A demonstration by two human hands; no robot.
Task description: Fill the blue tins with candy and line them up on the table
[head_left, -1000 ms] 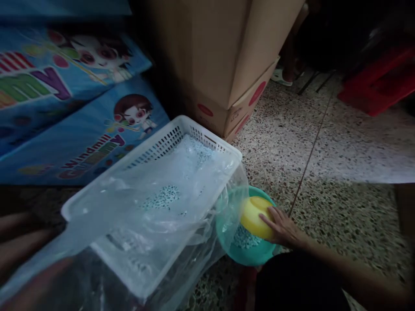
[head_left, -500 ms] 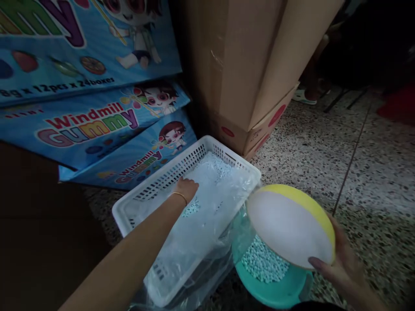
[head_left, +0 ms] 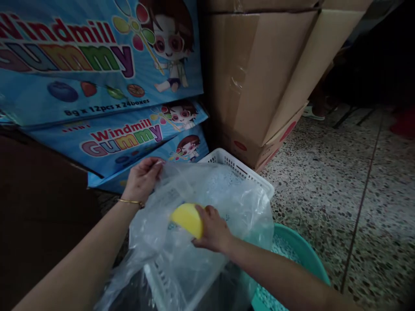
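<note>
My left hand (head_left: 142, 179) pinches the edge of a clear plastic bag (head_left: 149, 233) and holds it raised. The bag spreads across a white slotted basket (head_left: 254, 176) on the floor. Pale blue pellets (head_left: 222, 179) show through the plastic in the basket's far part. My right hand (head_left: 212, 229) grips a yellow bowl (head_left: 188, 219) by its side, over the middle of the bag; the bowl's inside is hidden. Below my right forearm stands a teal tub (head_left: 311, 250) holding many small pale pellets (head_left: 285, 248).
Blue printed gummy cartons (head_left: 97, 56) are stacked at the left. Tall brown cardboard boxes (head_left: 259, 73) stand behind the basket. Speckled floor (head_left: 324, 181) lies to the right, with a person's shoe (head_left: 314, 113) farther back.
My left hand has moved up and left from the basket and lifted the bag's edge. My right hand has brought the bowl left from above the tub to the basket, tilting it.
</note>
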